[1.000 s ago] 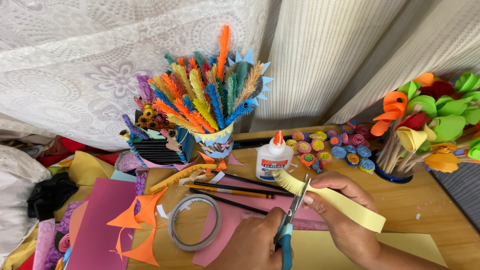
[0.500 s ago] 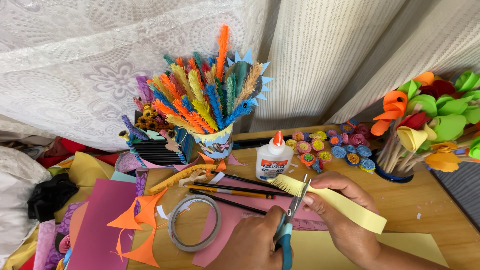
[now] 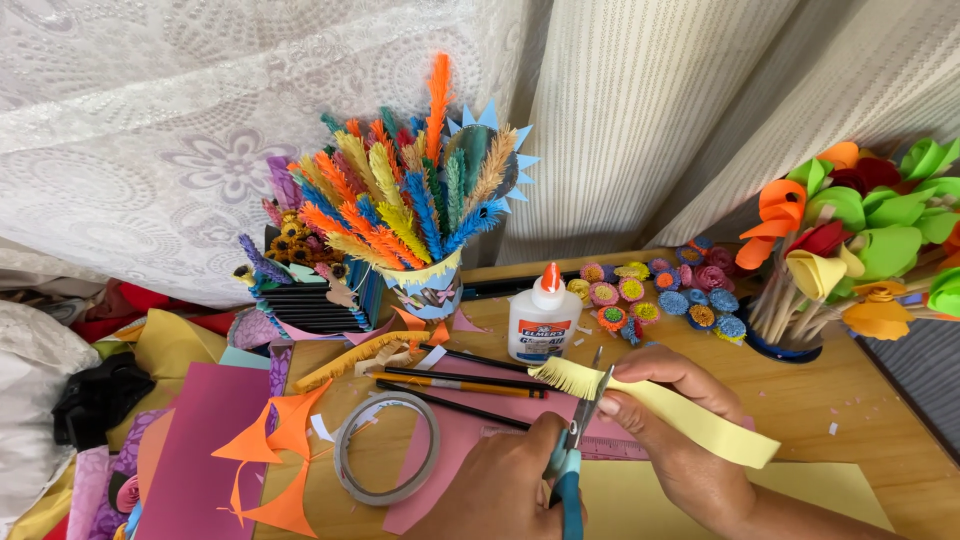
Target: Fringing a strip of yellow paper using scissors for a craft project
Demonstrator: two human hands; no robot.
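Note:
My left hand (image 3: 500, 488) grips teal-handled scissors (image 3: 572, 455), blades pointing up and away. My right hand (image 3: 672, 430) pinches a long pale yellow paper strip (image 3: 700, 420) that runs from lower right to upper left. The blades meet the strip's edge near its fringed left end (image 3: 560, 376), which is cut into fine slits. Both hands hover over a pink paper sheet (image 3: 450, 440) and a yellow sheet (image 3: 830, 485) on the wooden table (image 3: 800, 390).
A white glue bottle (image 3: 543, 320), black and yellow pencils (image 3: 460, 382), a tape ring (image 3: 387, 462) and orange cut-outs (image 3: 275, 440) lie nearby. A cup of fringed paper stems (image 3: 420, 200), small rolled paper flowers (image 3: 660, 295) and a pot of paper blooms (image 3: 850, 240) stand behind.
The fringed end of the yellow strip has shifted slightly to the left at the scissor blades. Both hands stay in nearly the same place.

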